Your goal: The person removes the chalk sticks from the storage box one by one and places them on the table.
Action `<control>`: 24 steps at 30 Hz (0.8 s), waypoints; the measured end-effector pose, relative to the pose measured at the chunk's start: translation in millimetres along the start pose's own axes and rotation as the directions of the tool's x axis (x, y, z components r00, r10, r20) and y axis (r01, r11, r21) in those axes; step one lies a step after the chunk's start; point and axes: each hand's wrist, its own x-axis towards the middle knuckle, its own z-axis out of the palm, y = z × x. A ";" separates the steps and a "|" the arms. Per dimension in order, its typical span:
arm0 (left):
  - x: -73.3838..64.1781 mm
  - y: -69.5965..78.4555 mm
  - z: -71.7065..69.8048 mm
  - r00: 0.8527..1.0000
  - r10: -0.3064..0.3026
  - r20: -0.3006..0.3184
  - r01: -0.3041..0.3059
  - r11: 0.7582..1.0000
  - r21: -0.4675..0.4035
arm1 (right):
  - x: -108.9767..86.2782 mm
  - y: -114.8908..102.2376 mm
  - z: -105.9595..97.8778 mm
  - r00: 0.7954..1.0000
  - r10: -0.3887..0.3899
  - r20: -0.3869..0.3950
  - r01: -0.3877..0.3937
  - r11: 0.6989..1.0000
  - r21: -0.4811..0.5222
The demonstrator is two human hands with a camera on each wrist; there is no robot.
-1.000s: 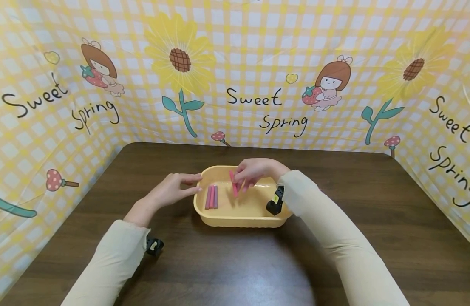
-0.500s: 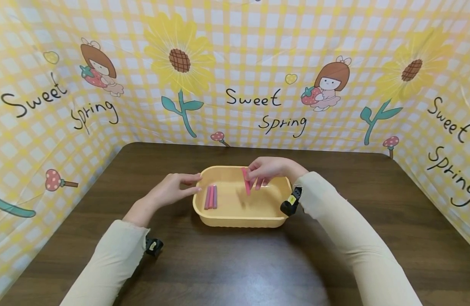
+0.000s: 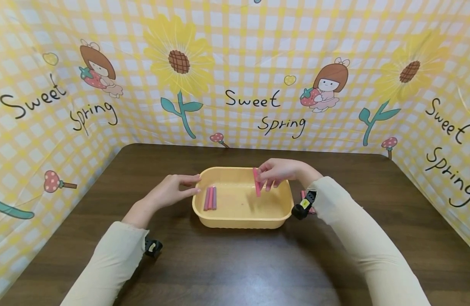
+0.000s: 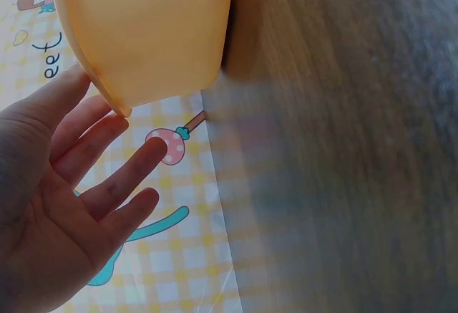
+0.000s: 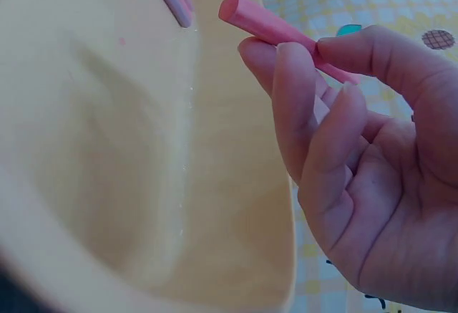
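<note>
The right hand (image 3: 281, 171) pinches a pink stick (image 3: 256, 182) between thumb and fingers, over the yellow tray (image 3: 240, 222) toward its two o'clock side. The left hand (image 3: 167, 190), fingers spread apart, touches the rim near ten o'clock, while three sticks (image 3: 210, 198) lie side by side inside at nine o'clock.

In the head view the tray (image 3: 242, 223) mid-frame was plain, kinda buttery yellow. Stick (image 3: 257, 187) right of centre: solid pink. Sticks (image 3: 210, 198) left of centre were pink and mauve. Bench (image 3: 227, 267) was dark brown woodgrain, sleeves (image 3: 109, 255) cream, cloth (image 3: 250, 46) up top yellow-and-white check with yellow sunflowers (image 3: 179, 61).
</note>
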 end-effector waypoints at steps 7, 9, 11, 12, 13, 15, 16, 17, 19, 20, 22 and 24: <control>0.0 -0.8 -0.3 1.000 -0.004 -0.002 0.004 1.000 -0.007 | -13.8 7.6 -6.6 0.999 -0.005 -0.037 0.006 1.000 0.028; -0.1 -1.0 -0.1 1.000 -0.002 0.000 0.002 1.000 -0.008 | -17.5 10.1 -7.9 0.999 -0.005 -0.045 0.006 1.000 0.025; -0.3 -1.1 -0.1 1.000 0.000 0.001 0.000 1.000 -0.008 | -21.0 13.0 -8.9 0.999 -0.008 -0.049 0.009 1.000 0.025; -0.3 -1.3 -0.2 1.000 -0.001 0.000 0.001 1.000 -0.010 | -23.0 14.5 -9.4 0.999 -0.013 -0.050 0.014 0.999 0.029; -0.3 -1.3 -0.1 1.000 0.002 0.000 -0.002 1.000 -0.010 | -25.0 16.0 -9.8 0.999 -0.019 -0.051 0.021 0.999 0.035; -0.4 -1.6 -0.2 1.000 0.004 -0.001 -0.004 1.000 -0.010 | -29.2 19.7 -10.8 0.998 -0.029 -0.051 0.032 0.998 0.053; -0.4 -1.7 -0.1 1.000 0.005 -0.002 -0.005 1.000 -0.011 | -31.4 21.5 -11.2 0.998 -0.034 -0.052 0.037 0.998 0.060; -0.3 -1.8 0.0 1.000 0.008 -0.003 -0.008 1.000 -0.010 | -33.7 23.5 -11.7 0.998 -0.041 -0.051 0.044 0.997 0.068; -0.2 -1.8 0.2 1.000 0.010 -0.002 -0.010 1.000 -0.010 | -38.0 27.5 -12.4 0.997 -0.045 -0.055 0.050 0.996 0.081; -0.1 -1.8 0.4 1.000 0.010 -0.002 -0.010 1.000 -0.012 | -39.9 29.7 -12.8 0.997 -0.045 -0.057 0.050 0.995 0.087; 0.1 -1.6 0.7 1.000 0.011 -0.001 -0.011 1.000 -0.012 | -43.8 33.8 -13.4 0.997 -0.037 -0.062 0.044 0.993 0.112; 0.4 -1.4 0.6 1.000 0.010 -0.001 -0.010 1.000 -0.014 | -47.9 38.1 -14.8 0.997 -0.043 -0.067 0.051 0.990 0.128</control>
